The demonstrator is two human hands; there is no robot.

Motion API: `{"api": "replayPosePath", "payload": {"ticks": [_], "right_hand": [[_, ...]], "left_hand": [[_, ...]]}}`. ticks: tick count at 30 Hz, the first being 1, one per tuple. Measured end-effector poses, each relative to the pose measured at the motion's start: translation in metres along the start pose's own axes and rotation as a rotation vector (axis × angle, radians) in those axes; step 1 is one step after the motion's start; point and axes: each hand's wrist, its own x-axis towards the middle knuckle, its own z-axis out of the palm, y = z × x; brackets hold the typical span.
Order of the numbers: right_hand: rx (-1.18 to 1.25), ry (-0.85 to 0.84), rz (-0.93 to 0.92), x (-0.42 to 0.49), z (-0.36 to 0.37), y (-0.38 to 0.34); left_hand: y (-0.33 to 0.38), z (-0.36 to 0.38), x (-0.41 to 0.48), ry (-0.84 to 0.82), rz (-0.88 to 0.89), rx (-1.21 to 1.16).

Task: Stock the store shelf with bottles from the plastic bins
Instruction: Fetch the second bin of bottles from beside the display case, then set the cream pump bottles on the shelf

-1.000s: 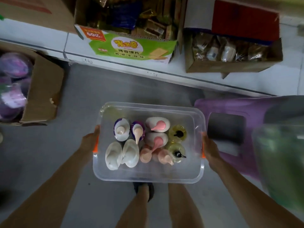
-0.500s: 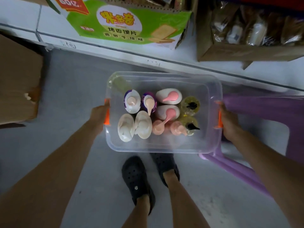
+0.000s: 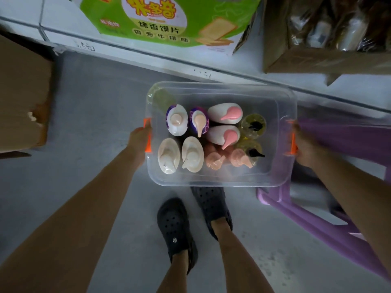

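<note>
Head view: bottle bin being held level

Left hand (image 3: 138, 142) and right hand (image 3: 303, 146) are each gripping an orange end handle (image 3: 293, 144) of the clear plastic bin (image 3: 211, 182), probably balancing it so the pump bottles (image 3: 224, 116) are standing upright. It is hanging over the floor (image 3: 95, 123), near the low shelf (image 3: 232, 66).

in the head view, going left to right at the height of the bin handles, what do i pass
cardboard box → left hand → clear plastic bin → right hand → purple stool
</note>
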Motion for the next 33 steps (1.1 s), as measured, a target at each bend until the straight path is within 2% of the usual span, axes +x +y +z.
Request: {"api": "replayPosePath", "payload": {"ticks": [3, 6, 11, 14, 18, 21, 23, 28, 33], "right_hand": [[-0.085, -0.054, 0.092, -0.026, 0.002, -0.016], [-0.310, 0.054, -0.069, -0.058, 0.014, -0.031], [-0.850, 0.138, -0.307, -0.145, 0.027, -0.049], [-1.093, 0.126, -0.485, -0.201, 0.022, -0.063], [-1.154, 0.109, -0.572, -0.270, 0.004, -0.088], [-1.221, 0.159, -0.663, -0.324, -0.016, -0.106], [-1.222, 0.207, -0.745, -0.355, -0.032, -0.117], [-1.204, 0.305, -0.931, -0.433, -0.077, -0.139], [-1.113, 0.379, -0.982, -0.500, -0.117, -0.139]], "left_hand": [[0.003, -0.009, -0.016, -0.089, -0.013, -0.105], [0.009, -0.025, -0.037, -0.052, -0.028, -0.221], [0.029, -0.064, -0.088, 0.003, 0.181, 0.047], [0.052, -0.091, -0.124, -0.014, 0.276, 0.085], [0.088, -0.124, -0.177, 0.052, 0.384, 0.287], [0.114, -0.142, -0.229, 0.161, 0.523, 0.568], [0.129, -0.150, -0.262, 0.201, 0.628, 0.664], [0.147, -0.158, -0.334, 0.184, 0.810, 0.701], [0.148, -0.158, -0.398, 0.141, 0.924, 0.678]]}}
